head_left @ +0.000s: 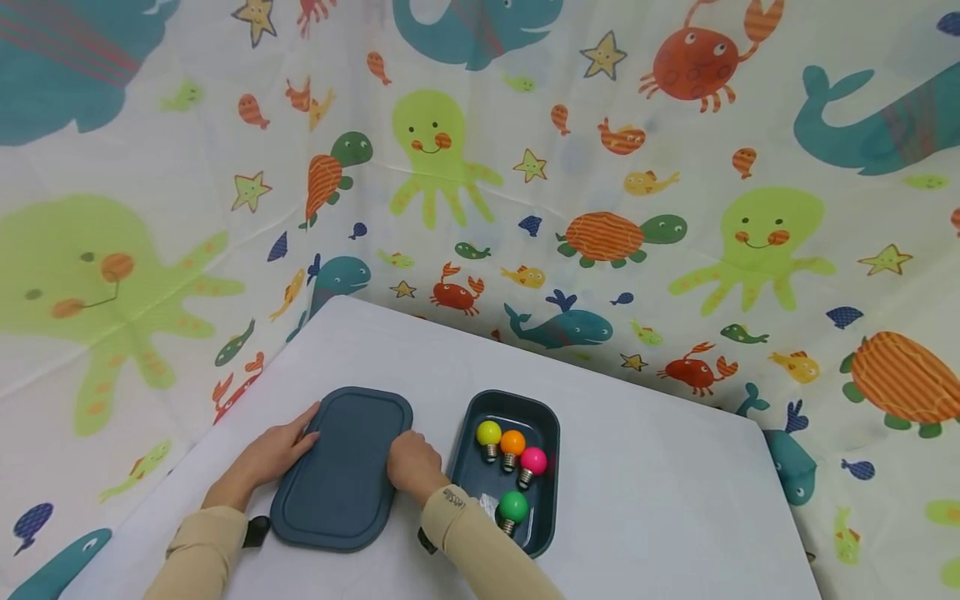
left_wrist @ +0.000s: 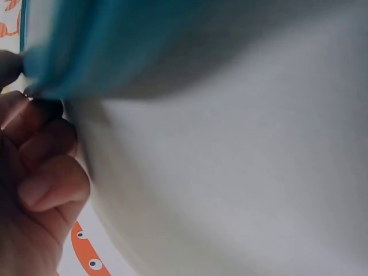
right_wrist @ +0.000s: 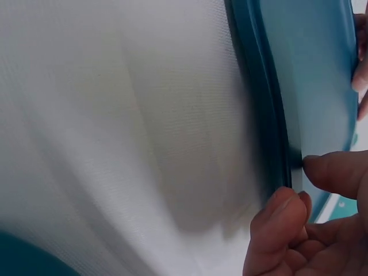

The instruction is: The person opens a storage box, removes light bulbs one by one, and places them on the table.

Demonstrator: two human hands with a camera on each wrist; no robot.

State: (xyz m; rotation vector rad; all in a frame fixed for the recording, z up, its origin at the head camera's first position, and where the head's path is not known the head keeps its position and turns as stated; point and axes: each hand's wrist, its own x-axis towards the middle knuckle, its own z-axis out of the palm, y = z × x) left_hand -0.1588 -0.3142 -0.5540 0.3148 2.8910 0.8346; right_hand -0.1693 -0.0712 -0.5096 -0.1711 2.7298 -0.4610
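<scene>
A dark blue-grey rounded rectangular lid point(head_left: 345, 467) is between my two hands, close over the white table in the head view. My left hand point(head_left: 273, 454) grips its left edge, thumb on the top face. At the opposite edge, my right hand point(head_left: 415, 465) pinches the rim between thumb and curled fingers, as the right wrist view shows of the lid point(right_wrist: 322, 86). Just right of that hand stands a matching open box point(head_left: 553, 500). Inside lie toy-like light bulbs: yellow point(head_left: 488, 432), orange point(head_left: 513, 442), pink point(head_left: 534, 461) and green point(head_left: 513, 506). My right sleeve hides the box's lower left corner.
A white cloth covers the table point(head_left: 660, 500), which runs out to the right of the box. Behind and to the left hangs a curtain point(head_left: 480, 242) printed with sea animals. Beside the green bulb is a small whitish piece point(head_left: 487, 505), partly covered by the sleeve.
</scene>
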